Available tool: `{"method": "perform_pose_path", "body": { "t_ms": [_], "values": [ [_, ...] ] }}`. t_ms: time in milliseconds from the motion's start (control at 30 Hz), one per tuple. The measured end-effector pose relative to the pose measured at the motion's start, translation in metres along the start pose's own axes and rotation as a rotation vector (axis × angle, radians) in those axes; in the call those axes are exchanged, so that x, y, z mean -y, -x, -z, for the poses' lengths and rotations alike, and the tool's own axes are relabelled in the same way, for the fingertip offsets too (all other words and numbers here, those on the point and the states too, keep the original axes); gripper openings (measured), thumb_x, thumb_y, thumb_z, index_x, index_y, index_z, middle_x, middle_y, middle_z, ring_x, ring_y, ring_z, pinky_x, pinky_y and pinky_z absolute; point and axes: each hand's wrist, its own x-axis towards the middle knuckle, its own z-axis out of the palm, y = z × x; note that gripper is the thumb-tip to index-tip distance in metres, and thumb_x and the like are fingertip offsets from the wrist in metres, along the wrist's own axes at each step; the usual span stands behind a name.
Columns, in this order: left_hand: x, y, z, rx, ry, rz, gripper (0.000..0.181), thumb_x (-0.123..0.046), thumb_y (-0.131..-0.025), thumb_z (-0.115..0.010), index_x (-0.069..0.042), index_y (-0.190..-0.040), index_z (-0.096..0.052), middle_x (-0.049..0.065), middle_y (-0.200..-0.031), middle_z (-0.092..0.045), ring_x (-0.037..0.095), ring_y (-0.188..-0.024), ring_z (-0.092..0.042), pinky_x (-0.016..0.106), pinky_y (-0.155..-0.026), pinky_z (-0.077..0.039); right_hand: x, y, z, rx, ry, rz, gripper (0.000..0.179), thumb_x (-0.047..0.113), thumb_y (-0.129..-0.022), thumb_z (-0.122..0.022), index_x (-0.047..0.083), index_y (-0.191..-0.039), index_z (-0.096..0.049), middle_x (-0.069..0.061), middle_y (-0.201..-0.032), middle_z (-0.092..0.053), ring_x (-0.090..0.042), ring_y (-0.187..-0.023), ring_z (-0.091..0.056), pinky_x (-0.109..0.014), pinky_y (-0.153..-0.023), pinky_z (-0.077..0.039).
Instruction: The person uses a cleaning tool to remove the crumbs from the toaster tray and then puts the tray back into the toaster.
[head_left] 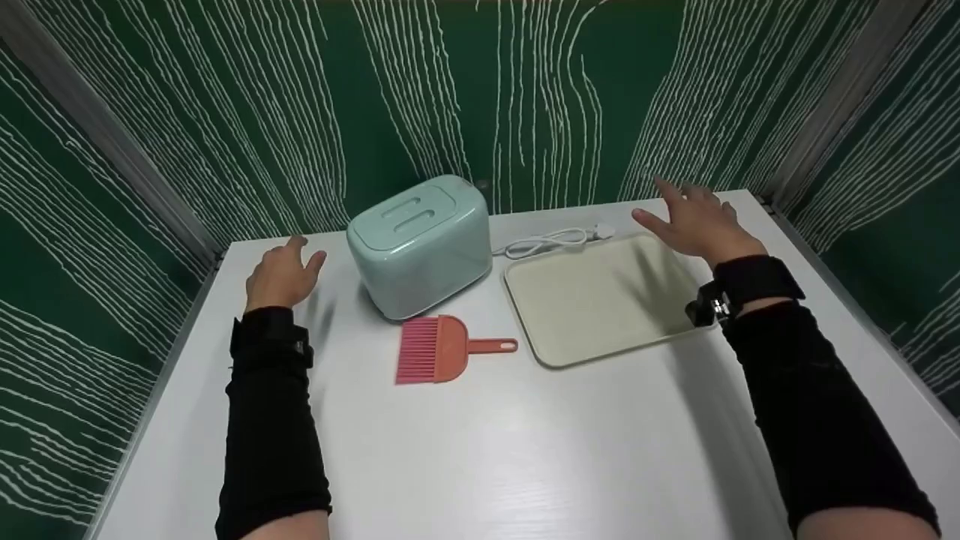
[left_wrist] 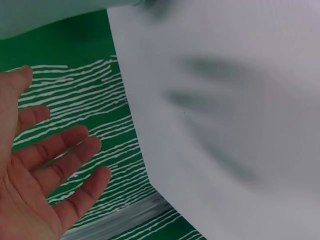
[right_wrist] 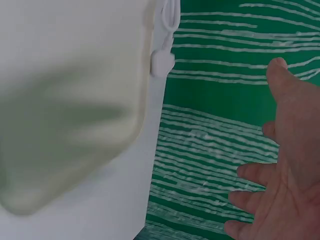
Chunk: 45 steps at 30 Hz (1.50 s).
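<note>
a mint-green two-slot toaster [head_left: 431, 259] stands upright toward the back of a white bench [head_left: 480, 457]; what its slots hold cannot be seen. beside it, the person's left hand [head_left: 281, 274] is raised, its grip apart. the left wrist view alone shows this palm, fingers spread, with blurred finger shadows on the bench. to the toaster's right, a shallow cream tray [head_left: 566, 319] lies flat, a hand's shadow falling inside it. the right hand [head_left: 697, 221] is raised over the tray's far right corner, grip also apart; the right wrist view shows its palm side. a looped white cord [head_left: 551, 241] lies behind the tray, and that wrist view brings its plug [right_wrist: 162, 63] close, just beside the rim. in front of the toaster lies an orange brush [head_left: 452, 349] with pink bristles, handle pointing toward the tray.
</note>
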Motion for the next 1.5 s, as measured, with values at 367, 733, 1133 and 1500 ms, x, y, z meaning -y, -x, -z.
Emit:
{"method": "perform_pose_path", "body": {
  "t_ms": [367,733,1133,1500],
  "values": [
    [0.014,0.006,-0.015,0.087,0.082,-0.005,0.054,-0.037,-0.114,-0.049,0.001,-0.151,-0.054,0.033,-0.142,-0.063,0.050,-0.132,-0.062,0.066,-0.109,-0.052,0.055,-0.007,-0.022,-0.044,0.029,0.121,0.083,0.066,-0.111,-0.038,0.014,-0.172,-0.018,-0.039,-0.170,-0.023,-0.060,-0.158,-0.019,-0.083,-0.121,-0.020],
    [0.025,0.004,-0.039,0.250,0.349,0.097,0.048,-0.037,-0.114,-0.051,-0.001,-0.145,-0.058,0.026,-0.126,-0.074,0.031,-0.103,-0.077,0.030,-0.078,-0.061,0.111,-0.007,-0.041,-0.146,0.064,0.290,0.072,0.056,-0.112,-0.050,0.017,-0.169,-0.031,-0.032,-0.166,-0.036,-0.057,-0.154,-0.033,-0.078,-0.124,-0.027],
    [0.017,0.011,-0.066,0.409,0.760,0.203,0.048,-0.030,-0.115,-0.052,0.008,-0.144,-0.055,0.023,-0.122,-0.073,0.012,-0.080,-0.077,0.024,-0.076,-0.066,0.185,-0.001,-0.067,-0.250,-0.016,0.459,0.066,0.054,-0.110,-0.057,0.019,-0.164,-0.043,-0.022,-0.162,-0.048,-0.047,-0.150,-0.046,-0.071,-0.122,-0.036],
    [0.008,0.015,-0.089,0.387,1.075,0.297,0.049,-0.020,-0.115,-0.050,0.017,-0.147,-0.047,0.017,-0.106,-0.069,0.015,-0.077,-0.077,0.028,-0.080,-0.068,0.248,0.000,-0.091,-0.345,-0.021,0.591,0.049,0.041,-0.111,-0.061,0.017,-0.154,-0.059,-0.014,-0.152,-0.062,-0.036,-0.143,-0.057,-0.063,-0.117,-0.047]
  ]
}}
